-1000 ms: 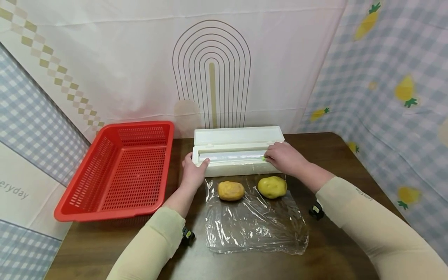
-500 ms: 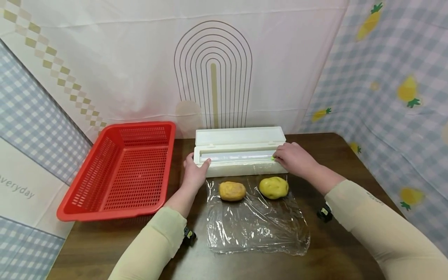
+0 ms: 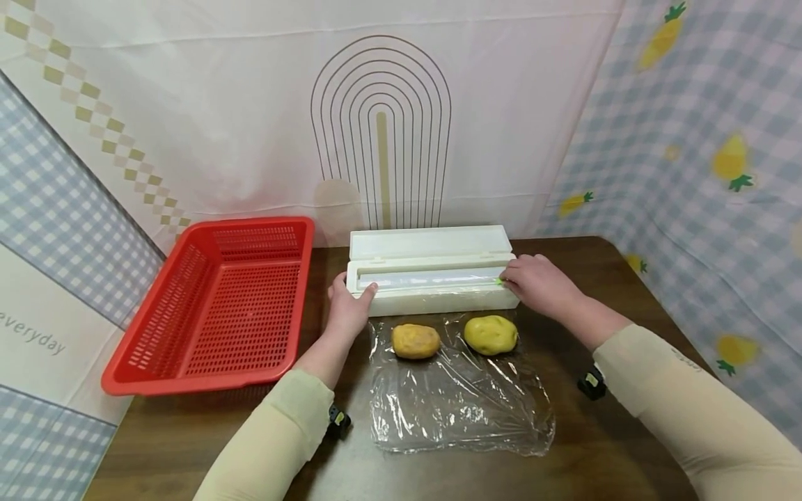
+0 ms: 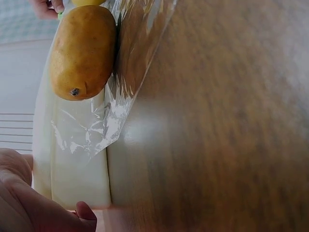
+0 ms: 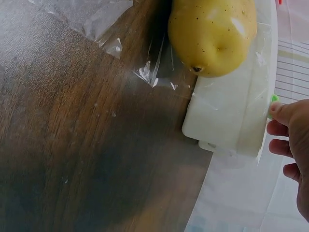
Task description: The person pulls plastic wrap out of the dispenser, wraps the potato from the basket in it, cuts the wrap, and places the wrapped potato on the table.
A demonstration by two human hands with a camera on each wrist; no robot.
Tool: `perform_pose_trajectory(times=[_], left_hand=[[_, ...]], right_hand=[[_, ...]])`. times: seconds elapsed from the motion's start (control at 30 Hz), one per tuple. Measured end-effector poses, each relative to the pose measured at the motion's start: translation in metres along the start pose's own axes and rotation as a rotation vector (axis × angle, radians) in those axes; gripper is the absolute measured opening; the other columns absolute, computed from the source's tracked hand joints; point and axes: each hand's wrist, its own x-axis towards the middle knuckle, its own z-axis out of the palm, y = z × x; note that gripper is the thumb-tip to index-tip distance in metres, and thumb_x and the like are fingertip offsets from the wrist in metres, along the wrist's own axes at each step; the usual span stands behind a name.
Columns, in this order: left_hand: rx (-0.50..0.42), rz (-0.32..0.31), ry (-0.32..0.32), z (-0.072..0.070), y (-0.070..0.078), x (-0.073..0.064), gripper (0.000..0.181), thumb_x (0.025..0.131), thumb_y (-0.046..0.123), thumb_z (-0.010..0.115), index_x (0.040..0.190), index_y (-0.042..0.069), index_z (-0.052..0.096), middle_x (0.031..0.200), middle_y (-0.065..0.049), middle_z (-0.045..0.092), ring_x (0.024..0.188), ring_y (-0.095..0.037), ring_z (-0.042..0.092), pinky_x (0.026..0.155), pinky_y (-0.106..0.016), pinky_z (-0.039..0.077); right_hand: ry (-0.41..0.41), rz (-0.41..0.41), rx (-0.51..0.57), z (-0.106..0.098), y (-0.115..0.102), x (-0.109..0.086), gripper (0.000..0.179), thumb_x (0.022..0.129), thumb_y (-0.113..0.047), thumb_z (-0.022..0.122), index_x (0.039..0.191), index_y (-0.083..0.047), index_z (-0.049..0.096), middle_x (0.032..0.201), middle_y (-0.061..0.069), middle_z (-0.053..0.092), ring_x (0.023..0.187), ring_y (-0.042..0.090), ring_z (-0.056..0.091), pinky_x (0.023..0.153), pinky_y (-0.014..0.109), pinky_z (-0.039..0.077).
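Observation:
My left hand [image 3: 347, 307] grips the left end of a white cling film box [image 3: 432, 303], thumb on its front top edge. The box's lid [image 3: 432, 243] stands raised behind. At the right end, my right hand [image 3: 544, 287] pinches a small green slider [image 5: 273, 105] between thumb and fingers. A sheet of clear cling film [image 3: 451, 417] reaches from the box's front over the table. On the film sit an orange-yellow oblong fruit [image 3: 415, 342] with a dark stem end and a lumpy yellow-green fruit or potato [image 3: 491, 335], side by side.
A red perforated plastic basket [image 3: 244, 316] occupies the table's left side. The brown wooden table [image 3: 601, 445] ends at a fabric-covered wall [image 3: 501, 139] behind the box. More patterned cloth hangs on the right.
My right hand has slid to the right along the box's front edge with the green slider, out to the right end. My left hand keeps its grip on the box.

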Motion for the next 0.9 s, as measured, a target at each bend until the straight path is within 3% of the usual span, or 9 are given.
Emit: perform_pose_trajectory(times=[0.43,0.6,0.9], left_hand=[[0.015,0.022,0.007,0.0,0.001,0.0,0.072,0.092,0.028,0.069,0.146,0.001,0.032,0.142,-0.024,0.032,0.126,-0.038,0.044,0.111,-0.044,0.033],[0.035,0.048,0.005,0.003,0.001,0.0,0.069,0.092,0.029,0.068,0.146,0.001,0.033,0.141,-0.025,0.033,0.127,-0.038,0.044,0.111,-0.045,0.033],[0.058,0.037,-0.014,-0.001,0.001,-0.004,0.07,0.094,0.029,0.065,0.148,0.001,0.03,0.143,-0.025,0.032,0.129,-0.039,0.042,0.112,-0.047,0.032]], right_hand=[[-0.03,0.023,-0.022,-0.003,0.008,-0.012,0.012,0.088,-0.006,0.073,0.1,-0.004,0.074,0.094,0.008,0.068,0.087,0.028,0.062,0.079,0.048,0.048],[-0.02,-0.006,-0.039,-0.006,0.011,-0.015,0.009,0.088,-0.005,0.072,0.097,-0.004,0.072,0.09,0.008,0.066,0.084,0.029,0.062,0.076,0.047,0.049],[-0.034,0.032,-0.036,-0.007,0.014,-0.021,0.006,0.088,-0.003,0.07,0.09,-0.009,0.069,0.081,0.001,0.057,0.07,0.02,0.057,0.061,0.038,0.048]])
